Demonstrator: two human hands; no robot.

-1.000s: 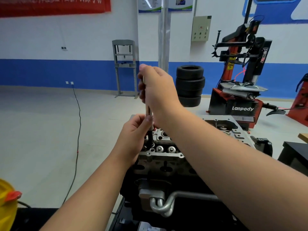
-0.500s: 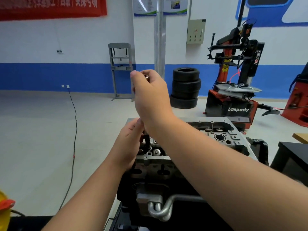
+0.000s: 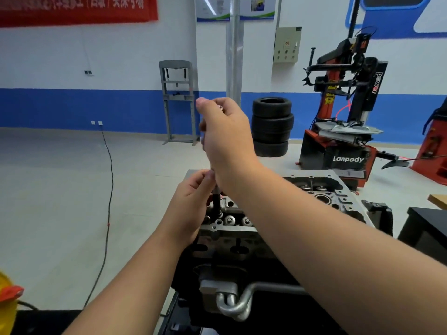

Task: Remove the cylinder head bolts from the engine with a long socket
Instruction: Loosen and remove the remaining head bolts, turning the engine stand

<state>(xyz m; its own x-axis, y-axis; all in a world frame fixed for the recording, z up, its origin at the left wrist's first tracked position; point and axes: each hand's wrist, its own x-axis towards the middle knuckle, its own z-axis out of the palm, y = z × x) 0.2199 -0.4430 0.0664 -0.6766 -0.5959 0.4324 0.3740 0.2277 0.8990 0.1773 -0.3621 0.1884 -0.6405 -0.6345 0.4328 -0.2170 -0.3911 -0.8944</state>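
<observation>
The engine's grey cylinder head (image 3: 338, 201) lies in front of me on a black stand. A long socket tool (image 3: 217, 201) stands upright in the head near its left front corner. My right hand (image 3: 227, 136) grips the tool's upper end, whose metal tip shows between thumb and fingers. My left hand (image 3: 191, 209) pinches the dark lower shaft just above the head. The bolt under the socket is hidden. Round valve caps (image 3: 229, 220) sit along the front edge.
A tyre changer (image 3: 346, 122) stands at the back right, a stack of tyres (image 3: 272, 126) behind my right hand, a grey press frame (image 3: 179, 100) by the wall. A black cable (image 3: 108, 189) runs over the floor at left. A dark table (image 3: 425, 228) is at right.
The view has shifted a little between frames. My right hand has turned slightly at the top of the tool. My left hand stays on the lower shaft.
</observation>
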